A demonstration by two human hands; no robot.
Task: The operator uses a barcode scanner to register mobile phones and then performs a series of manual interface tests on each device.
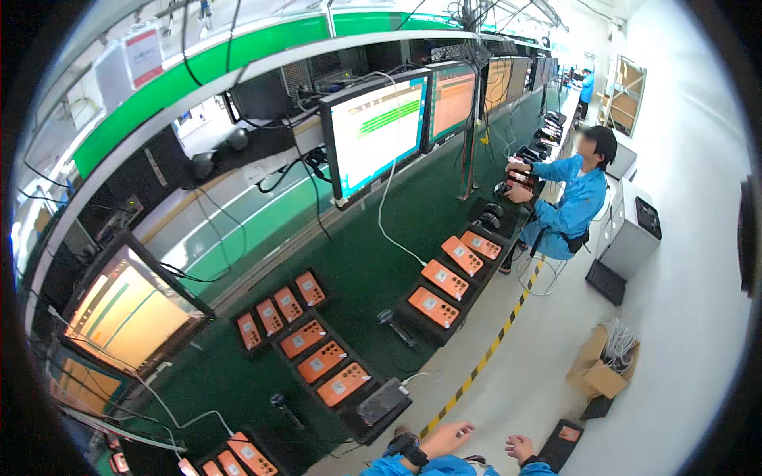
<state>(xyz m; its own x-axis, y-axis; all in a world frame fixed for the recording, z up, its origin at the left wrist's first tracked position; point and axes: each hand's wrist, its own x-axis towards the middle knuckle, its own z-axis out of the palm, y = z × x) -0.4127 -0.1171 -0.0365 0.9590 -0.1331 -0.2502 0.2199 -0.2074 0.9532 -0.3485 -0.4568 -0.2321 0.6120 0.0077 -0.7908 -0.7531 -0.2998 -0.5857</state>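
My left hand point(447, 439), with a dark band on its wrist, is over the floor near the bench's front edge. Its fingers are stretched out and hold nothing. Close by on the right is my right hand point(520, 450), fingers loosely bent and apart, also empty. Nearest to the left hand on the bench is a dark, flat device point(382, 403) at the end of a black tray, with a white cable beside it. Orange phones point(344, 384) lie in that tray, camera side up. Beyond my right hand, a black tray point(559, 448) holds one orange phone point(569, 434).
More orange phones point(432, 307) lie in trays along the green bench point(357, 270). Monitors point(377, 135) line its back. A co-worker in blue point(573, 190) sits farther along, hands at devices. A carton of cables point(603, 361) and a striped floor line point(484, 357) are at right.
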